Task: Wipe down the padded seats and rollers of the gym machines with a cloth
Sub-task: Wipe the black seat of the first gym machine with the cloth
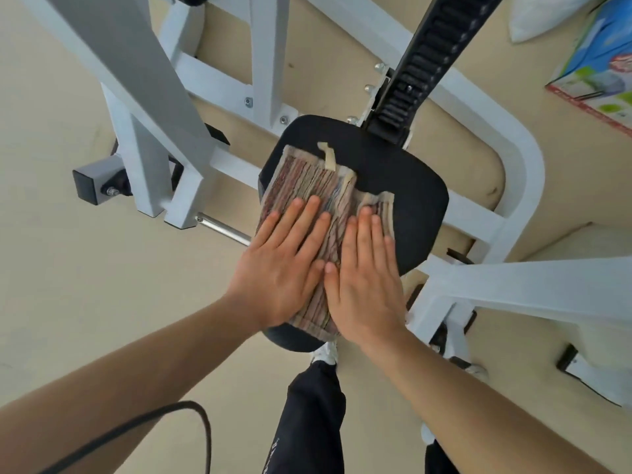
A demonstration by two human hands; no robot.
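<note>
Both hands, left hand [280, 265] and right hand [364, 278], lie flat and side by side, pressing a striped cloth [318, 196] onto the black padded seat [403, 186]. A colorful box [602, 59] sits at two o'clock; its writing is too blurry to read.

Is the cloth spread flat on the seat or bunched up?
Spread flat: the striped cloth lies open on the black seat, pressed by the flat left hand and right hand.

A plain beige floor [85, 268] fills the room under even, soft light. A colourful printed cardboard box [595, 63] lies on it at the upper right, with a white bag [547, 18] just beside it.
</note>
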